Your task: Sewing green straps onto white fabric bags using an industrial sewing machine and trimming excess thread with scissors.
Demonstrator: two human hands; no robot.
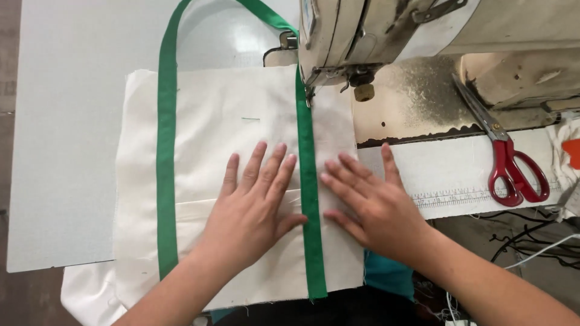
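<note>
A cream cloth panel [205,115] lies flat on the sewing table, with a green strap [167,151] looped over it in two long strips. The right strip [309,181] runs up under the presser foot [309,90] of the sewing machine [386,30]. My left hand [254,205] lies flat on the cloth just left of that strip, fingers spread. My right hand [371,202] presses flat on the cloth just right of it. Neither hand holds anything.
Red-handled scissors [510,163] lie to the right on the table beside the machine's base. A printed ruler strip [453,196] runs along the table's front edge. Cables [525,241] hang below at right. The grey tabletop [66,121] spreads out to the left.
</note>
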